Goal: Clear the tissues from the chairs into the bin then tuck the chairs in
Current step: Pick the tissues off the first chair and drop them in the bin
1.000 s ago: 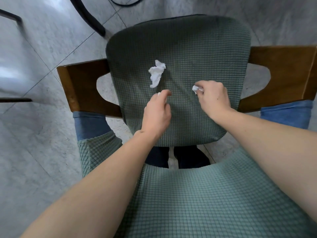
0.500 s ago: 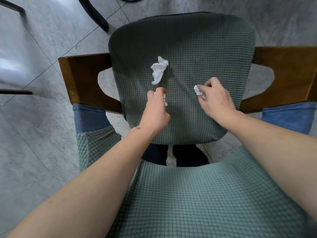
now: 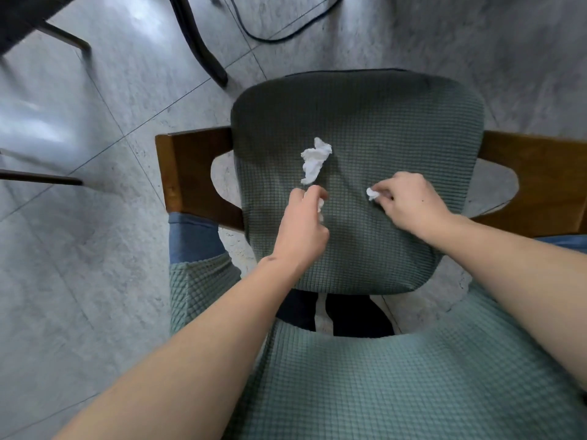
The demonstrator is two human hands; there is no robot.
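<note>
A chair with a green waffle-knit seat cover and brown wooden armrests stands below me. A crumpled white tissue lies loose on the middle of the seat. Just below it my left hand curls its fingers around a second small tissue, mostly hidden in the palm. To the right my right hand pinches a third small white wad between fingertips, low over the seat.
The chair's green-covered backrest fills the bottom of the view, with both my forearms reaching over it. Grey tiled floor surrounds the chair. Dark furniture legs and a black cable lie beyond it; another dark leg at left.
The view has shifted, so the chair sits lower and further right in frame. My left hand has closed round its small tissue and crept toward the loose one. My right hand keeps its pinch.
</note>
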